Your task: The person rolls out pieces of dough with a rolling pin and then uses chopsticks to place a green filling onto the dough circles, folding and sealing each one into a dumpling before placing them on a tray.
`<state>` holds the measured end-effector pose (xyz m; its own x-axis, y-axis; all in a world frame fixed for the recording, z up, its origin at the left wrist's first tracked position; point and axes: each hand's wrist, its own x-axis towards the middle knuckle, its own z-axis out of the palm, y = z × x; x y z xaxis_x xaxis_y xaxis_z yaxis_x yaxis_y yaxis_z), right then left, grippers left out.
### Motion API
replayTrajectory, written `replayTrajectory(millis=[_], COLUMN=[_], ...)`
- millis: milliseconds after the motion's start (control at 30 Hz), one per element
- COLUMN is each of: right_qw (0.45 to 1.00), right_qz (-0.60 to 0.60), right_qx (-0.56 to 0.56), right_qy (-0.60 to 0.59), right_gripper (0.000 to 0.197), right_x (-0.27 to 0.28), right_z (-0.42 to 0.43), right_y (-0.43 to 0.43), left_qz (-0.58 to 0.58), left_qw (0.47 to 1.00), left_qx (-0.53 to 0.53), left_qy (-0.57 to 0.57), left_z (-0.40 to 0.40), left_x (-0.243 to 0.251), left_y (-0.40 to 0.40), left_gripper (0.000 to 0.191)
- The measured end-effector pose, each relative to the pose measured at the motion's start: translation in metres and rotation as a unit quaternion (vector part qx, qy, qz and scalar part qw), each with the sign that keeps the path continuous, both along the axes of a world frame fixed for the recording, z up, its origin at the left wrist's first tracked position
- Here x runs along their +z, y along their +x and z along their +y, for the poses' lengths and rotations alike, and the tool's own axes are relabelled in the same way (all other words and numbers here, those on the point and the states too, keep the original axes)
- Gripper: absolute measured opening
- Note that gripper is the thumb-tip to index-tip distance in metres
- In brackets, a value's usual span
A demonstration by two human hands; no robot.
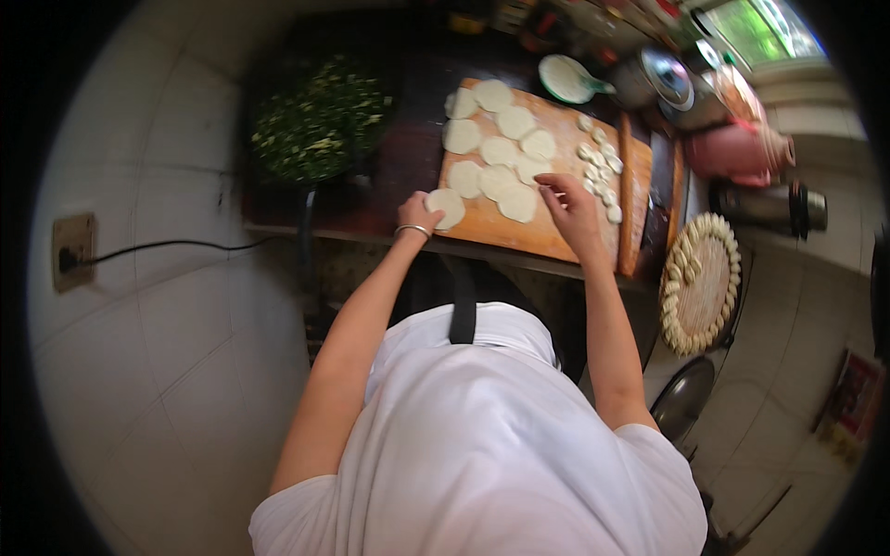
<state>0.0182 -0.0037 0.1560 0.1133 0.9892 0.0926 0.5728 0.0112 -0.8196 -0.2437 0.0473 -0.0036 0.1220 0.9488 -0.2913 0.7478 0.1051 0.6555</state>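
Observation:
My left hand (417, 212) grips the edge of a round dough wrapper (446, 208) at the near left corner of a wooden board (549, 240). Over the board's middle, my right hand (571, 203) has its fingers curled and apart, with nothing seen in them. Several flat round wrappers (498, 151) lie on the board, some overlapping. To the right of them are several small dough pieces (598, 163). Along the board's right side rests a wooden rolling pin (628, 201). A pan of chopped green filling (320, 125) stands on the left of the dark table (410, 139).
At right, a round tray (706, 285) bears a ring of folded dumplings. A green-rimmed bowl of flour (567, 78) stands behind the board. Bottles, a dark flask (758, 208) and a pink jug (737, 153) crowd the back right. A black cord (174, 243) runs from the wall socket (74, 251).

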Motion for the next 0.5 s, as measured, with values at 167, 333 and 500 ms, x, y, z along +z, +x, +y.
replayTrajectory(millis=[167, 333, 500], right_qw=[0.982, 0.885, 0.955], right_qz=[-0.087, -0.272, -0.030], right_qx=[0.162, 0.344, 0.233], right_qy=[0.049, 0.158, 0.180], right_gripper=[0.046, 0.047, 0.019], right_x=[0.024, -0.003, -0.008], right_z=[0.085, 0.135, 0.194], right_y=[-0.119, -0.204, -0.212], left_qz=[-0.184, -0.376, -0.734], left_qw=[0.980, 0.910, 0.613], left_qx=[-0.067, -0.118, 0.079], left_qy=[-0.020, -0.131, -0.281], left_z=[0.001, -0.008, -0.021], left_x=[0.079, 0.175, 0.204], left_y=[-0.019, -0.107, -0.202], left_gripper=[0.020, 0.024, 0.053])
